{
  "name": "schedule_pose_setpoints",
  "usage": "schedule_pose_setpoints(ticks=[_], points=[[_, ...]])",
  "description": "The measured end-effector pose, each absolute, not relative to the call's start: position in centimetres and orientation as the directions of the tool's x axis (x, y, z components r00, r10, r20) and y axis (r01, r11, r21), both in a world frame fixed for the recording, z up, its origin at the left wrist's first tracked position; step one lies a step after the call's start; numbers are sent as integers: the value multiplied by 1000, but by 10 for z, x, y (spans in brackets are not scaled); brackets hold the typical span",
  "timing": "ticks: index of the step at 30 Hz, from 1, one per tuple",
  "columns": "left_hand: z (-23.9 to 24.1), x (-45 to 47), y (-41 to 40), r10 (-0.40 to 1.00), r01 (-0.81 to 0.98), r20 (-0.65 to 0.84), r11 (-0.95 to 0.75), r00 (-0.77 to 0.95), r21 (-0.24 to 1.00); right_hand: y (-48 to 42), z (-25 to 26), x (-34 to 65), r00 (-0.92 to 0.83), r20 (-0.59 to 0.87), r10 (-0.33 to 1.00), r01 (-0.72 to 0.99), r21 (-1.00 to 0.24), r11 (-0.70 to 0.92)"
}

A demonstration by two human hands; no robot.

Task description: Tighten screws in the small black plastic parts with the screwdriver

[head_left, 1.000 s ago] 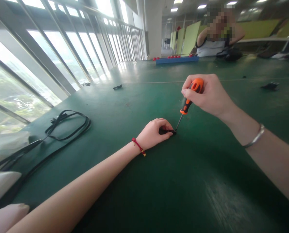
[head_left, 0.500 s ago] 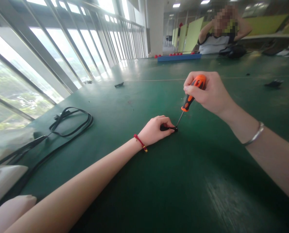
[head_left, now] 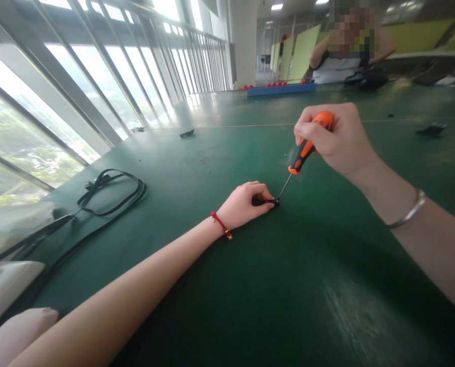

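Note:
My left hand [head_left: 246, 205] rests on the green table [head_left: 227, 285], its thumb and fingers pinching a small black part [head_left: 274, 202]. Most of that part is hidden under the fingers, so its kind cannot be made out. Above and to the right, my right hand [head_left: 336, 133] is wrapped round the orange and black handle of a screwdriver [head_left: 302, 150]. The tool leans, handle up and to the right, and its thin metal shaft reaches down to the exposed end of the black part, where the tip appears to touch.
A looped black cable [head_left: 114, 191] lies at the left, by a white object [head_left: 9, 285]. Further off are a small black piece [head_left: 187, 133], a blue bar with red knobs [head_left: 282, 90] and a dark item [head_left: 431, 130]. A person [head_left: 340, 69] sits across the table.
My right hand and the screwdriver handle have shifted slightly right and up, so the tool leans more. The shaft's lower end stays at the black part. My left hand has not moved.

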State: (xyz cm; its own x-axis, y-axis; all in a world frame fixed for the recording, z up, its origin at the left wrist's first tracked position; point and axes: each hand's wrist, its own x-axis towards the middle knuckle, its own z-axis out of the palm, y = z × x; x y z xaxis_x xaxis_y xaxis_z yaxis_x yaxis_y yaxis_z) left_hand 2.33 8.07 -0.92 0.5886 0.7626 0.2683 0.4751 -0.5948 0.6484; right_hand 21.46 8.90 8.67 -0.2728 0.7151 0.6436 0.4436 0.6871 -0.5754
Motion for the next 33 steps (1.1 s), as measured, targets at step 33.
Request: schedule_pose_setpoints(ticks=[33], points=[[-7,25,79,771,495,263,-590,580,638,69,120,230,-437,358,825,749,-363,555]])
